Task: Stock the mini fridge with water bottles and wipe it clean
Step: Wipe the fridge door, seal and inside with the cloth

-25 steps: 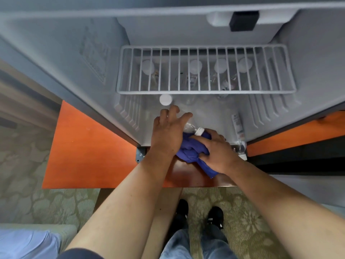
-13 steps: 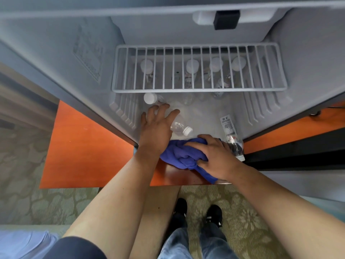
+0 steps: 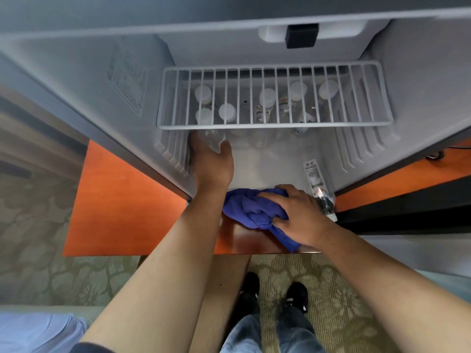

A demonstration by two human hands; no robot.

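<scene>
Head camera, looking down into an open mini fridge (image 3: 76, 80). Stocking looks well along: several capped water bottles (image 3: 267, 98) already stand beneath the wire shelf (image 3: 275, 127), beyond both hands. The left hand (image 3: 212, 163) reaches in at the fridge's left, fingers and thumb curled round a clear bottle (image 3: 212, 138) it is standing up under the shelf edge. One more bottle (image 3: 317, 184) lies on its side just right of the right hand (image 3: 297, 212), which grips a bunched blue cloth (image 3: 251, 208) at the front lip. Wiping appears barely begun.
</scene>
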